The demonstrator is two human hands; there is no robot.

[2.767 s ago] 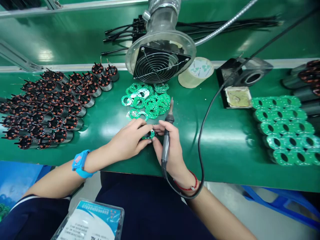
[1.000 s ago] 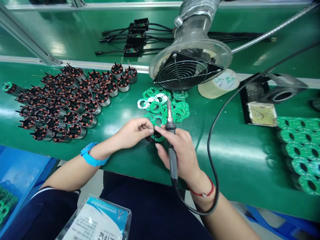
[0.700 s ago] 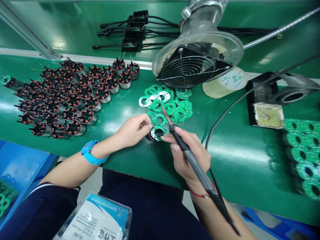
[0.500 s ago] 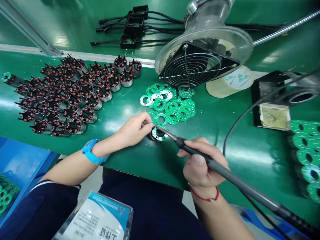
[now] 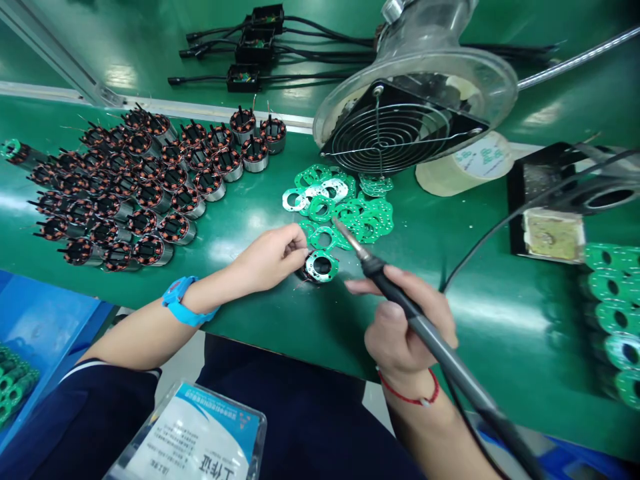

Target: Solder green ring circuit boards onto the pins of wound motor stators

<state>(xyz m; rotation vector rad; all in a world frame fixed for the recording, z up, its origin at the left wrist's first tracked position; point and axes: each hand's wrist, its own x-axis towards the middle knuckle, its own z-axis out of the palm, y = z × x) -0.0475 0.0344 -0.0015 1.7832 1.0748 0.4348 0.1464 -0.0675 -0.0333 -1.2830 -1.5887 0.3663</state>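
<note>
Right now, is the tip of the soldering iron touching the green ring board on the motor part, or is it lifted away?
Lifted. The soldering iron tip points over the loose pile, apart from the ring board.

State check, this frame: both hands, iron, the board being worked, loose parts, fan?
left hand: fingertips on the ring board, steadying it
right hand: gripping the soldering iron
soldering iron: tip raised, off the board
ring board: seated on a stator on the bench
loose boards: heaped flat
stators: upright, in rows
fan: tilted toward the bench; spinning cannot be told
</note>
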